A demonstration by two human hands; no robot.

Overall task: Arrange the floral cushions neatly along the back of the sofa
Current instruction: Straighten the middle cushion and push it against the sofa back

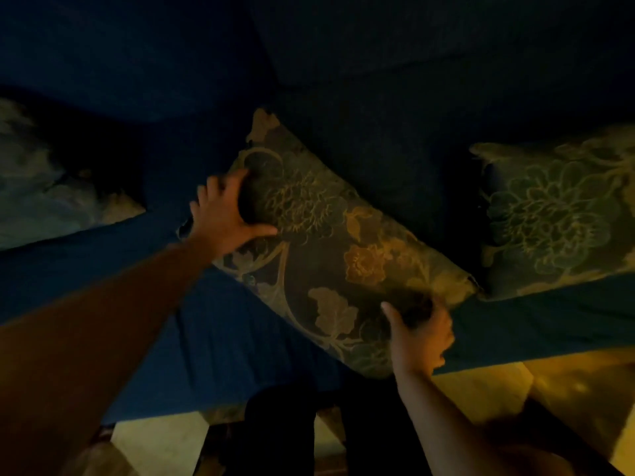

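The light is dim. A dark floral cushion [330,249] with gold flowers lies tilted across the middle of the blue sofa [213,331], one corner up toward the backrest. My left hand [223,214] grips its upper left edge, thumb on the front face. My right hand [421,333] grips its lower right edge near the seat's front. A second floral cushion [556,214] leans at the right, almost touching the held one's corner. A third, paler floral cushion [44,187] lies at the far left.
The sofa's dark backrest [378,46] runs along the top of the view. Yellowish tiled floor [481,383] shows below the seat edge. My dark-clothed legs [285,431] stand close to the sofa front.
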